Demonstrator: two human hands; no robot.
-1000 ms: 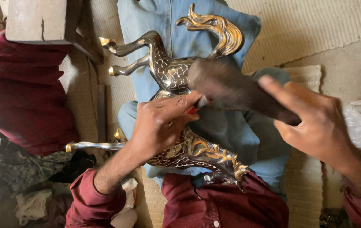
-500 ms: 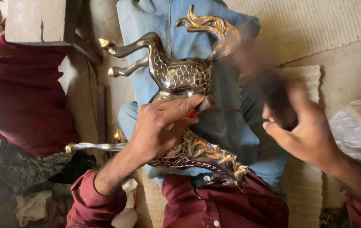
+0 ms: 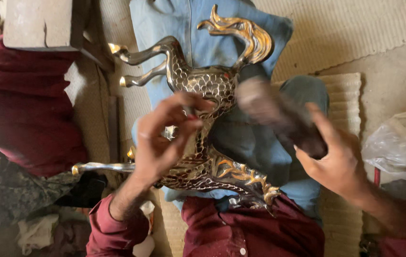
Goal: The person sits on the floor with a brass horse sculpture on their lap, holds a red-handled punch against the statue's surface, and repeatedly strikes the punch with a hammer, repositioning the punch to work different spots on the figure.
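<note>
Metal horse figure lies across the lap on blue cloth, filling the centre. Left hand hovers over its body; right hand with a dark blurred tool blocks the right flank. Horse legs stick out left toward a wooden block, narrow gap between. Open room top right over the woven mat. Plastic bag crowds the right edge. Red cloth closes off the left.

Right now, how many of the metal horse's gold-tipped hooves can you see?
3. Two hooves are at upper left by the wooden block; one is at lower left beside the left hand. A fourth may be hidden.
</note>
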